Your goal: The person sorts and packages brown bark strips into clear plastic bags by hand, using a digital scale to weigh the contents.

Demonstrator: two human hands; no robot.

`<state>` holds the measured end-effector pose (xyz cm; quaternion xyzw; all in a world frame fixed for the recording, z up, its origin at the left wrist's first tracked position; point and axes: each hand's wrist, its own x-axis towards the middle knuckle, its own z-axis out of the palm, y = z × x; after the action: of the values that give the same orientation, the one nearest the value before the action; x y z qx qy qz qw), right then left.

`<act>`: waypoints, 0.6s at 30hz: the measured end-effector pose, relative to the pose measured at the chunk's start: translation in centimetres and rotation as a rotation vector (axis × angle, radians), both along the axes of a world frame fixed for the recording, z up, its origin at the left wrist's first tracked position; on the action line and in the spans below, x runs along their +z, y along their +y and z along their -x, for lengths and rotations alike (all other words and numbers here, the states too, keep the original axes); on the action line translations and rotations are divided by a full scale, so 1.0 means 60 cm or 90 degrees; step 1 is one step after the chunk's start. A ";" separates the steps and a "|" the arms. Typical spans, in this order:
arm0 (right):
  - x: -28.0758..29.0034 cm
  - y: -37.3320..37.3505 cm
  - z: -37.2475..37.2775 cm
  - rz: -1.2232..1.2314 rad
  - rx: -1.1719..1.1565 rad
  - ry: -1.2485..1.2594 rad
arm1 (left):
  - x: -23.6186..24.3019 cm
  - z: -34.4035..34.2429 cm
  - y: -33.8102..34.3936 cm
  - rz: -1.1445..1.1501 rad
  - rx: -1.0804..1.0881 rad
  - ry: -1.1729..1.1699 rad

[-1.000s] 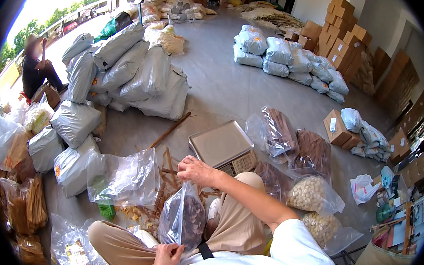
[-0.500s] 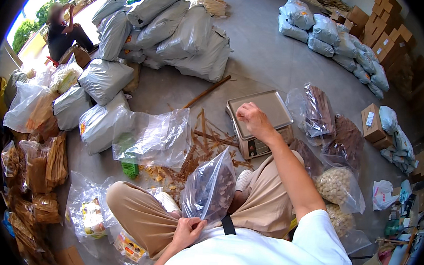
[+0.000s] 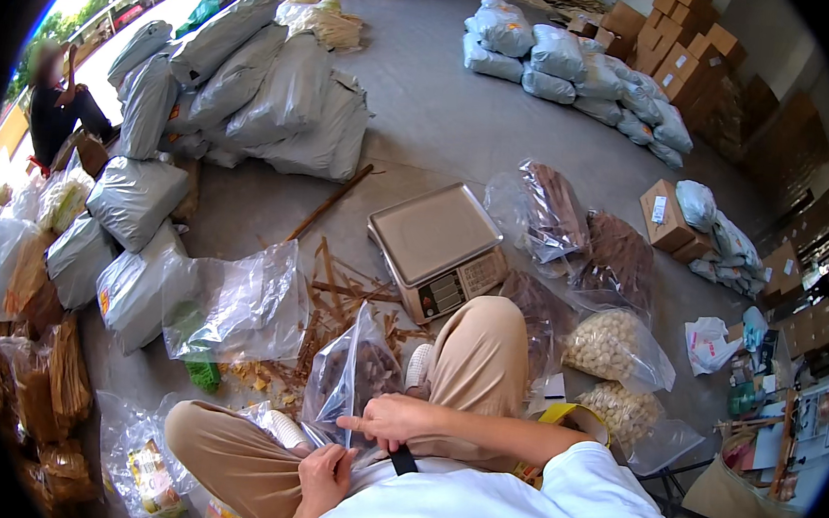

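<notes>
A clear plastic bag (image 3: 332, 374) with dark brown flaky pieces inside stands between my bent legs, its mouth end toward my waist. My left hand (image 3: 322, 478) is closed, thumb and fingers pinching that near edge. Across the bag's near right side lies my right hand (image 3: 397, 421), its index finger stretched left over the plastic and the other fingers curled against the bag. Part of the bag's edge is hidden beneath my hands. Beyond my right knee sits a digital scale (image 3: 436, 236) with a bare metal plate.
Brown scraps and sticks (image 3: 335, 277) litter the floor beside an empty clear bag (image 3: 255, 310). Grey sacks (image 3: 290, 103) are piled at the far left, near a seated person (image 3: 66, 105). Bags of pale round pieces (image 3: 612, 348) and brown strips (image 3: 550, 206) lie right.
My right hand has come down from above the scale to the bag. The left hand stays at the bag's edge. The whole view has shifted to the right.
</notes>
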<state>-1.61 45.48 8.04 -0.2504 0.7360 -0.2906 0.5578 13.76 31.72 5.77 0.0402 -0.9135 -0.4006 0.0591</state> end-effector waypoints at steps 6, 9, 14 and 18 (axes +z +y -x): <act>-0.057 -0.017 -0.036 0.061 -0.058 -0.043 | 0.000 -0.001 -0.005 0.162 -0.135 -0.051; -0.068 -0.013 -0.041 0.082 -0.115 -0.045 | 0.005 0.008 -0.001 0.162 -0.149 -0.110; -0.073 -0.016 -0.040 0.197 -0.184 -0.097 | 0.023 -0.004 -0.008 0.089 -0.086 -0.151; -0.056 -0.026 -0.015 0.331 -0.282 -0.058 | 0.064 -0.004 -0.026 0.050 -0.040 -0.174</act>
<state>-0.73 43.93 4.67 -0.2048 0.6482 -0.5934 0.4310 13.98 30.16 9.60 0.0631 -0.9287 -0.3572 -0.0769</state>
